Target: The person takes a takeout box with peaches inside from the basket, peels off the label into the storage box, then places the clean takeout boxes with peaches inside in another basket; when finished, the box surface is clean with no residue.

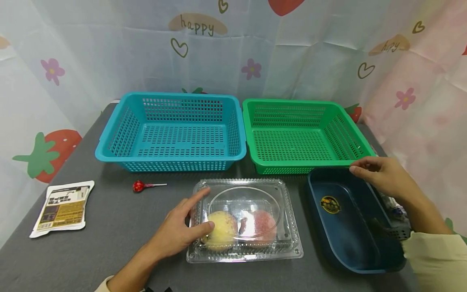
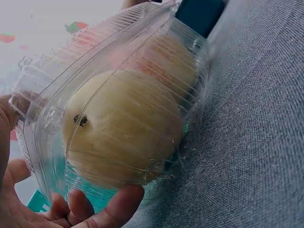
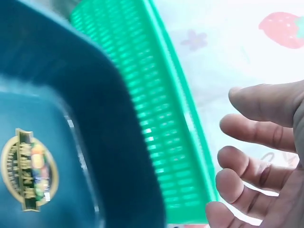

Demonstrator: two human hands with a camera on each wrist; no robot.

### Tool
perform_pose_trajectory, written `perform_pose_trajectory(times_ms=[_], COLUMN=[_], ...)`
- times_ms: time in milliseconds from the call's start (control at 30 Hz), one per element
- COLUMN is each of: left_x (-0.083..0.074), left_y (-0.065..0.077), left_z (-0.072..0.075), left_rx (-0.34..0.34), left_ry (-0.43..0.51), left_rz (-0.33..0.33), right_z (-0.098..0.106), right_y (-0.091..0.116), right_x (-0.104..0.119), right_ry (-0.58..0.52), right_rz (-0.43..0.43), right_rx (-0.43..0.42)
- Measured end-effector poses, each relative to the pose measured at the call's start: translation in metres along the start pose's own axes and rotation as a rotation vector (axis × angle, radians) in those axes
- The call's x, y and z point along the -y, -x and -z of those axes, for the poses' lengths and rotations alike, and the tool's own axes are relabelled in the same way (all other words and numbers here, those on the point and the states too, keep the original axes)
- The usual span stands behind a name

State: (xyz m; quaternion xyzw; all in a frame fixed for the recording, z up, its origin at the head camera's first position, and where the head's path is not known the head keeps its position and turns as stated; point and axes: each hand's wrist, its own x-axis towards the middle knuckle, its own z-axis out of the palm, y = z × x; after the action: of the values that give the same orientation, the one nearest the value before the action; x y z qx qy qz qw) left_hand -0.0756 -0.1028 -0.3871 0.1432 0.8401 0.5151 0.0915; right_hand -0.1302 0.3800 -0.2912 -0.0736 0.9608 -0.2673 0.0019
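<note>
A clear plastic clamshell box (image 1: 251,247) lies on the grey table with a yellow fruit (image 1: 220,229) and a reddish fruit (image 1: 264,225) inside. My left hand (image 1: 200,210) holds its left end, index finger on the lid and thumb against the near side. In the left wrist view the box (image 2: 118,61) and the yellow fruit (image 2: 118,128) fill the frame, with my left hand (image 2: 95,209) at the lower edge. My right hand (image 1: 365,168) hovers with relaxed fingers over the far corner of a dark blue tray (image 1: 346,235), holding nothing. The right wrist view shows the right hand (image 3: 256,156) beside the tray (image 3: 71,95).
A blue basket (image 1: 168,156) and a green basket (image 1: 257,164) (image 3: 161,123) stand side by side at the back. A red lollipop (image 1: 139,186) and a flat printed packet (image 1: 63,207) lie at the left. A small grey basket (image 1: 399,231) is partly hidden under my right forearm.
</note>
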Motion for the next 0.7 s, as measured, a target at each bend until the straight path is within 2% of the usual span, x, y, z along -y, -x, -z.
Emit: perform_pose_trajectory(times_ms=[300, 533, 700], left_x=[-0.002, -0.002, -0.002], left_y=[0.000, -0.001, -0.002], left_z=[0.001, 0.002, 0.003], left_rx=[-0.008, -0.001, 0.017], left_ry=[-0.006, 0.017, 0.055], left_rz=[-0.009, -0.041, -0.033], right_z=[0.013, 0.014, 0.010], right_y=[-0.007, -0.015, -0.019], right_x=[-0.002, -0.012, -0.025], right_ry=[-0.047, -0.012, -0.037], right_rz=[0.013, -0.070, -0.101], right_rx=[-0.151, -0.159, -0.143])
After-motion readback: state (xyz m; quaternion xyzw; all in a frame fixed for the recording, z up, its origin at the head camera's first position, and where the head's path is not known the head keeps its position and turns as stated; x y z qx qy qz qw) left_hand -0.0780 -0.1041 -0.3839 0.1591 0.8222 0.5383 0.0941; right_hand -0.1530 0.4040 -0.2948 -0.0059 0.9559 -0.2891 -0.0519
